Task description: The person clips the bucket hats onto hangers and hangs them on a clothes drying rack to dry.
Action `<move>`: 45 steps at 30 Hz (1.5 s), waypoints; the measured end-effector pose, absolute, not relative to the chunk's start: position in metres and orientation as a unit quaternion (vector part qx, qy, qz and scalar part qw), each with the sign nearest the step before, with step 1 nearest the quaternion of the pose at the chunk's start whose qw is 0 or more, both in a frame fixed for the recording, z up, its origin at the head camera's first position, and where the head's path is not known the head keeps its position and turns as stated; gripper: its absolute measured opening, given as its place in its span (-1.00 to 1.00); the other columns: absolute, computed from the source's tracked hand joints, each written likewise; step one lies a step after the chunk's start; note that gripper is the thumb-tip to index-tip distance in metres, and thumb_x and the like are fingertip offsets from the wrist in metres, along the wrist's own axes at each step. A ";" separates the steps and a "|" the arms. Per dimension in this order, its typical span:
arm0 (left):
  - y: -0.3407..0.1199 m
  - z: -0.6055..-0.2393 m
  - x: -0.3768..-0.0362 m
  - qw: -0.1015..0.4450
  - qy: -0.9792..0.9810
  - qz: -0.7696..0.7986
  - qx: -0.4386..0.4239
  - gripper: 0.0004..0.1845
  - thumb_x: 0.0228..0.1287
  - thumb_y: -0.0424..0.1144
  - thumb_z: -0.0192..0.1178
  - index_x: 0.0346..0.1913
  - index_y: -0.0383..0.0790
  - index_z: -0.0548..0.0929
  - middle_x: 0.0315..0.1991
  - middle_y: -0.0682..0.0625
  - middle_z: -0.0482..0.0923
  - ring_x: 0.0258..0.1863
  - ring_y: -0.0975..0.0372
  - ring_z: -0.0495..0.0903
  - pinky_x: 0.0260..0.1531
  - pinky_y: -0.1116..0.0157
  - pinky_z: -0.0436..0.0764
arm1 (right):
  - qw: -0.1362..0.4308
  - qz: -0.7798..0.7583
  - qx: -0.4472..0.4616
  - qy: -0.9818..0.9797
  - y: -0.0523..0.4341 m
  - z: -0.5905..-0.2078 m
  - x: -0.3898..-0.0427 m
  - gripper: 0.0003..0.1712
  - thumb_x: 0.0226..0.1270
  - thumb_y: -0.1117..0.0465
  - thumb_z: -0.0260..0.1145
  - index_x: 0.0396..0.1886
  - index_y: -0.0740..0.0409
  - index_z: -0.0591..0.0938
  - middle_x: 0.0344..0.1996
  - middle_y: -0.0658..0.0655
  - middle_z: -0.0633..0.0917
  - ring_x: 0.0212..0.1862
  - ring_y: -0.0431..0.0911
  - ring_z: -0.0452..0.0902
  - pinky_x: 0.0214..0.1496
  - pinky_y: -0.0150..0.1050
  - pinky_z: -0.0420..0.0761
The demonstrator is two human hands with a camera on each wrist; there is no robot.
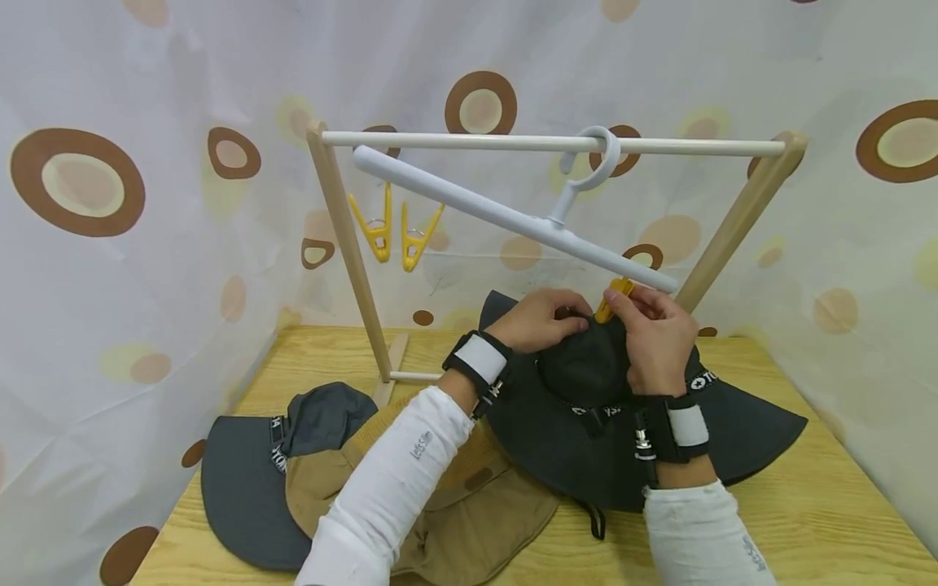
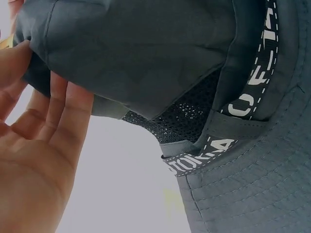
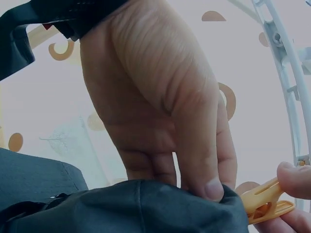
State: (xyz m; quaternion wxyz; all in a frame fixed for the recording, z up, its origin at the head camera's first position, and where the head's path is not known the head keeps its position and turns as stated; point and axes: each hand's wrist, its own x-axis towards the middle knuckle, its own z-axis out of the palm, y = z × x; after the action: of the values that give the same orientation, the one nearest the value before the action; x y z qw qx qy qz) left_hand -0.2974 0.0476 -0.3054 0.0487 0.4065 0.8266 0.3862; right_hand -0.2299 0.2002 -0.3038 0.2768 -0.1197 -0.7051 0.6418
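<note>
Though near the hanger's (image 1: pixel 513 218) end, hands (image 1: pixel 538 320) (image 1: pixel 659 338) in pinches: left, black hat (image 1: pixel 586 362); right, clothespin (image 3: pixel 260 196)

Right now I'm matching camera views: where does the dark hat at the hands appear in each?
Head: the dark hat is right of centre, below the tilted hanger.
Left wrist: crown across the top, brim down the right side.
Right wrist: along the bottom, left of the yellow clip.
Shared landmark: the left hand, at the crown.

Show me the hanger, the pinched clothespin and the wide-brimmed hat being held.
White hanger (image 1: pixel 542 230): head view, long bar.
Pinched yellow clothespin (image 3: pixel 260 196): right wrist view, upper half.
Dark wide-brimmed hat (image 1: pixel 586 366): head view, crown.
</note>
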 end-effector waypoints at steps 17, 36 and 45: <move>0.049 -0.316 -0.299 0.081 0.788 0.458 0.403 -0.83 0.50 -0.34 0.05 0.02 -0.30 0.56 0.03 -0.17 0.59 0.01 0.13 0.61 -0.07 0.50 0.48 | 0.306 0.641 -0.102 -0.697 0.194 -0.303 -0.229 -0.66 0.30 0.21 0.41 -0.03 0.36 0.70 -0.54 -0.45 0.63 -0.21 -0.38 0.58 -0.11 -0.50 0.55; 0.053 -0.324 -0.301 0.055 0.752 0.533 0.384 -0.80 0.47 -0.36 0.08 0.03 -0.33 0.61 0.04 -0.20 0.63 0.01 0.12 0.62 -0.08 0.52 0.50 | 0.304 0.636 -0.097 -0.703 0.193 -0.301 -0.226 -0.70 0.28 0.21 0.42 -0.12 0.36 0.71 -0.58 -0.44 0.64 -0.23 -0.36 0.60 -0.19 -0.55 0.56; 0.055 -0.323 -0.300 0.052 0.733 0.571 0.367 -0.78 0.47 -0.37 0.09 0.06 -0.36 0.61 0.05 -0.23 0.62 -0.02 0.12 0.62 -0.08 0.52 0.50 | 0.309 0.635 -0.084 -0.703 0.192 -0.301 -0.225 -0.71 0.29 0.22 0.41 -0.13 0.38 0.71 -0.55 -0.42 0.64 -0.23 -0.34 0.60 -0.19 -0.53 0.56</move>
State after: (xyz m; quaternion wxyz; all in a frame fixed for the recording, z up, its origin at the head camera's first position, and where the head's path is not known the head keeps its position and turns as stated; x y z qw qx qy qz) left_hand -0.3001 0.0546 -0.3230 0.0517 0.3673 0.7327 0.5706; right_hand -0.2249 0.1921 -0.3010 0.3088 -0.0844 -0.7028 0.6353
